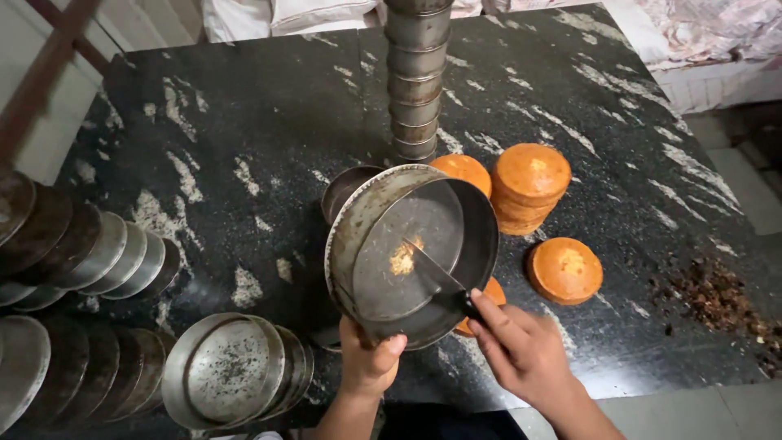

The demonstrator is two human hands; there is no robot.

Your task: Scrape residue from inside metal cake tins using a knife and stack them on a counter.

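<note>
Two hands [371,363] [521,350], one knife [436,273], one held pan [411,253], cakes [564,270]: count unclear.

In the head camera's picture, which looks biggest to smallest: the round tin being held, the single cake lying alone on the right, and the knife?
1. The round tin in the left hand looks largest, though it is nearest the camera.
2. The single cake.
3. The knife in the right hand: about as long as the cake is wide, but far thinner.
</note>
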